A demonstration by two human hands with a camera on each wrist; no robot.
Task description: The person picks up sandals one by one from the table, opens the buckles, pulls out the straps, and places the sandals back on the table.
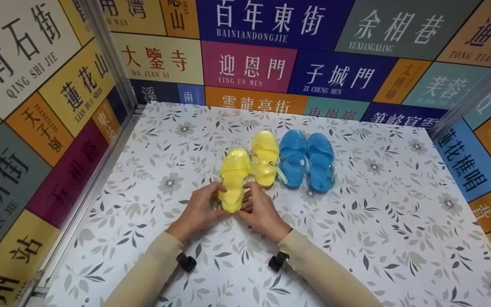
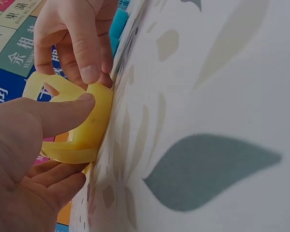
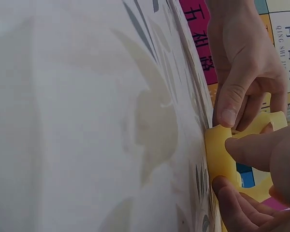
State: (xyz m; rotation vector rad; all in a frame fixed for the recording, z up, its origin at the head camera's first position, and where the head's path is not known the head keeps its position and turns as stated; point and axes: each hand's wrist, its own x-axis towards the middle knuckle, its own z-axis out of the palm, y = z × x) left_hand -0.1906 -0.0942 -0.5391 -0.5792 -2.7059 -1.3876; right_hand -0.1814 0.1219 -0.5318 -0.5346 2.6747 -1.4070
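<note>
A yellow plastic sandal [image 1: 235, 164] lies on the patterned tabletop, toe pointing away from me. My left hand [image 1: 200, 207] grips its heel end from the left, with the thumb on the back of the heel. From the right, my right hand [image 1: 263, 210] holds the same heel end, its thumb close to the left one. In the left wrist view the thumb presses the heel of the yellow sandal [image 2: 99, 113]. Just right of my hands lies a second yellow sandal [image 1: 265, 143], beside a pair of blue sandals, the left one [image 1: 292, 143] and the right one [image 1: 321, 149].
The white tabletop [image 1: 356, 247] has a grey leaf and flower print. Panels with colourful Chinese signs [image 1: 249, 64] enclose its back and sides. Metal posts [image 1: 115, 55] stand at the back corners. A pale greenish strap [image 1: 281, 175] shows between the yellow and blue sandals.
</note>
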